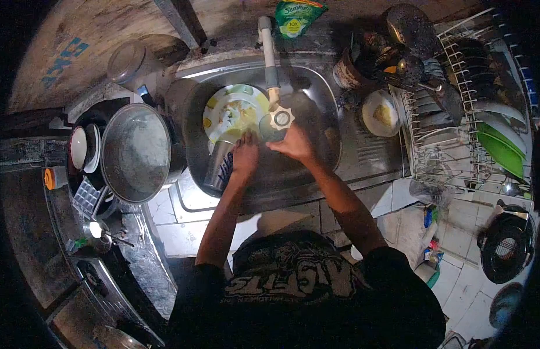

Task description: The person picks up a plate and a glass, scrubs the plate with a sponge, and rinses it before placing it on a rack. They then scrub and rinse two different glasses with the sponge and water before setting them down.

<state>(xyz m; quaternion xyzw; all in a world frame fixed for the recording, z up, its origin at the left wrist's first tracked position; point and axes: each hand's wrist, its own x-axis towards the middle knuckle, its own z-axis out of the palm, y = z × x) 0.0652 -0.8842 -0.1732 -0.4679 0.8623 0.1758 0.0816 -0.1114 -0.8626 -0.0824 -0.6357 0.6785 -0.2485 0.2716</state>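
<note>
Both hands are over the metal sink (195, 104), below the tap (270, 64). My left hand (245, 155) has its fingers bent beside a dark tumbler (219, 167) with lettering, which lies tilted in the basin. What is under those fingers is hard to make out. Close to the tap outlet, my right hand (294, 144) has its thumb pointing left. Its other fingers are partly hidden by the round tap handle (281, 118). A greenish see-through rounded thing (266, 129) shows at its fingertips. Behind the hands, a patterned plate (235, 96) with food bits leans in the basin.
A large pot (136, 154) stands left of the sink. On the right are a bowl (381, 113) and a wire dish rack (418, 122) with plates, including green ones (498, 150). A green Sunlight pouch (298, 18) sits behind the tap.
</note>
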